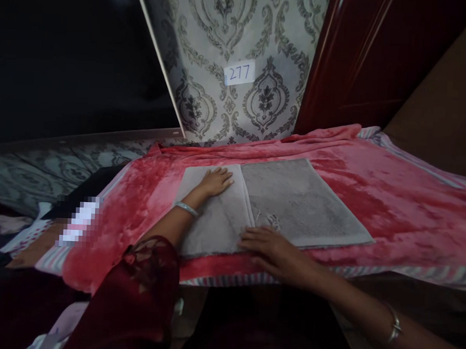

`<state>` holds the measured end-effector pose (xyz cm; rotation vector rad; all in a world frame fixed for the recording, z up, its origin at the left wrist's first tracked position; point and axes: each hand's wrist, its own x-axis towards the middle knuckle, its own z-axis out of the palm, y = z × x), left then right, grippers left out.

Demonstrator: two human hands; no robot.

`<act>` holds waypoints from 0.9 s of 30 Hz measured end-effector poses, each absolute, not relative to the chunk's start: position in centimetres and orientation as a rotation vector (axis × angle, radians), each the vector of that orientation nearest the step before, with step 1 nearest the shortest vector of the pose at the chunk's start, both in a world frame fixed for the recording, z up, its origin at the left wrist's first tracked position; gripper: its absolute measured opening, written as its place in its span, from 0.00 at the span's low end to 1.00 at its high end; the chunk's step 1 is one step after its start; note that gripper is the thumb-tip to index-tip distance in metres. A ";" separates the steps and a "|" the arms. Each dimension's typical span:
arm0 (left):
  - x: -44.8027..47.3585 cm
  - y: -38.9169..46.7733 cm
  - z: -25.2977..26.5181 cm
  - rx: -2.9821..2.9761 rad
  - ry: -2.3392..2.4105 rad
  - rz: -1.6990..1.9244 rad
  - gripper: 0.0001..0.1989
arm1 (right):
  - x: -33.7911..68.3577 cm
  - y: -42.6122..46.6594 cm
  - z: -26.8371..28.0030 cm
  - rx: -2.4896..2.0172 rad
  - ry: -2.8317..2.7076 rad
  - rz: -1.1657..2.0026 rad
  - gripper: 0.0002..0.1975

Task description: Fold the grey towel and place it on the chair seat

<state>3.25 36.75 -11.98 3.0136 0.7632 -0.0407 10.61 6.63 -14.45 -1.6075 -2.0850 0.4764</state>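
A grey towel-like cloth [301,203] lies spread on a red and pink plush blanket [371,180]. Its left part is folded over, so a lighter grey flap [211,220] ends in a straight edge near the middle. My left hand [216,181] rests flat on the upper part of this flap, fingers stretched out. Near the front edge of the cloth, my right hand [274,253] lies palm down with its fingers extended across the flap's lower corner. Neither hand shows anything gripped in it.
A large dark screen [76,59] stands at the back left against patterned wallpaper [265,93]. On the wall is a paper label [239,72] reading 277. A dark red wooden panel [346,61] rises at the back right. Papers [78,224] lie to the left.
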 end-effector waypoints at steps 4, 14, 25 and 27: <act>-2.5 38.2 -11.0 2.942 0.659 0.043 0.30 | 10.8 10.5 -12.8 -1.517 -2.076 0.321 0.24; -9.5 38.2 -15.0 2.917 0.888 0.134 0.28 | 6.3 19.9 -15.0 -1.449 -2.489 0.337 0.32; -9.6 38.1 -15.5 2.933 0.849 0.207 0.27 | 6.0 15.1 -15.2 -1.403 -2.475 0.493 0.31; -9.6 37.9 -15.3 2.944 0.861 0.184 0.28 | 5.8 13.6 -15.3 -1.391 -2.461 0.497 0.33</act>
